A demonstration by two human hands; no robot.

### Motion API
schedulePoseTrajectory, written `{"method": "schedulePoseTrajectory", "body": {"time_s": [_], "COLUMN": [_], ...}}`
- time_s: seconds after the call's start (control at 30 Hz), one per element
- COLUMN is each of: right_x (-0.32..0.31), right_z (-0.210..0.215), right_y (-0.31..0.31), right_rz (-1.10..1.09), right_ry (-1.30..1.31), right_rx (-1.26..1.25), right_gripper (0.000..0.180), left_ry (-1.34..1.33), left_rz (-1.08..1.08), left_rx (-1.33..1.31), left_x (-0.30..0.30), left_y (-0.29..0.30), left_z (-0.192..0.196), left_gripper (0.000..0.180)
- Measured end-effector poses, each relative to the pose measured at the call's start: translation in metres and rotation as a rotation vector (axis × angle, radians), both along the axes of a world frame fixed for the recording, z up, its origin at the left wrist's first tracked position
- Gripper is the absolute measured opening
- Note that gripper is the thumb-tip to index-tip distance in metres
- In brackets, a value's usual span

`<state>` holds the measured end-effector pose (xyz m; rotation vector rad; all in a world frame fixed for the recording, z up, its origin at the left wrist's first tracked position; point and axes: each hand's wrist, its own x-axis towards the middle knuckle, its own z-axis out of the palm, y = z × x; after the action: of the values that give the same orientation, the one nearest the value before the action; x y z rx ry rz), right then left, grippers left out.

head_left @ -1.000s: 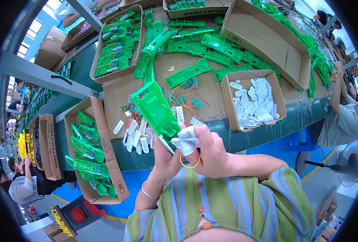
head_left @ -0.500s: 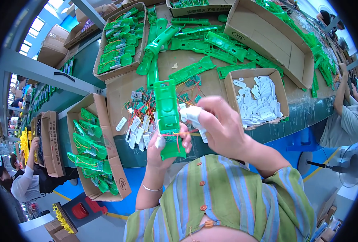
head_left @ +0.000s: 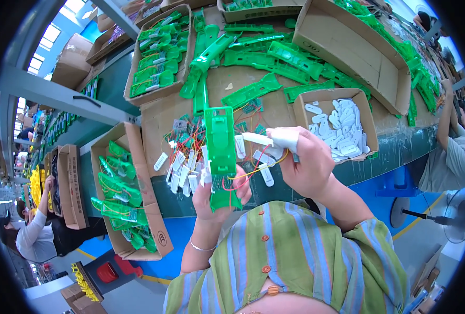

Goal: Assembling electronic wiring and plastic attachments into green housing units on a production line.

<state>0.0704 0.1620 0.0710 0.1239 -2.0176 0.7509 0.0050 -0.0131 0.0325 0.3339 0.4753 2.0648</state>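
My left hand (head_left: 218, 198) grips the lower part of a green plastic shell (head_left: 220, 138), held upright above the table edge. A small green circuit board (head_left: 223, 181) sits in the shell near my fingers. Red and yellow wires (head_left: 257, 168) loop from that board to my right hand (head_left: 310, 165), which is closed on them; white coverings wrap its fingertips. What else its fingers may hold is hidden. Behind the shell lies a pile of circuit boards (head_left: 188, 131) with wires and white oblong plastic parts (head_left: 181, 175).
A cardboard box of white oval parts (head_left: 299, 107) stands to the right. Cardboard trays of wired green shells stand at left (head_left: 147, 209) and far left (head_left: 131, 89). Loose green shells (head_left: 251, 90) cover the back, beside a large cardboard tray (head_left: 347, 49). Other people work on both sides.
My right hand has moved right, away from the shell, drawing the red and yellow wires out into a loop. My left hand still holds the shell in nearly the same place.
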Motion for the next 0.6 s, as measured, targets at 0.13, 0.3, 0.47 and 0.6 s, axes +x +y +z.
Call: {"method": "schedulePoseTrajectory", "body": {"time_s": [0.13,0.3,0.47,0.6], "right_x": [-0.014,-0.014,-0.021,-0.035], "right_z": [0.009,0.010,0.003,-0.018], "right_y": [0.002,0.006,0.020,0.023], "right_rz": [0.077,0.092,0.216,0.308], "right_ry": [0.094,-0.064,-0.258,-0.168], "right_rx": [-0.026,0.145,0.073,-0.061], "right_gripper": [0.020,0.026,0.041,0.028], "left_ry": [-0.124,0.421,0.315,0.309], "left_rz": [-0.096,0.004,0.021,-0.060], "left_rx": [-0.095,-0.245,-0.424,-0.352], "left_x": [0.010,0.012,0.015,0.019], "left_y": [-0.002,-0.010,-0.015,-0.013], "left_z": [0.000,0.002,0.007,0.016], "left_gripper": [0.047,0.063,0.064,0.064]}}
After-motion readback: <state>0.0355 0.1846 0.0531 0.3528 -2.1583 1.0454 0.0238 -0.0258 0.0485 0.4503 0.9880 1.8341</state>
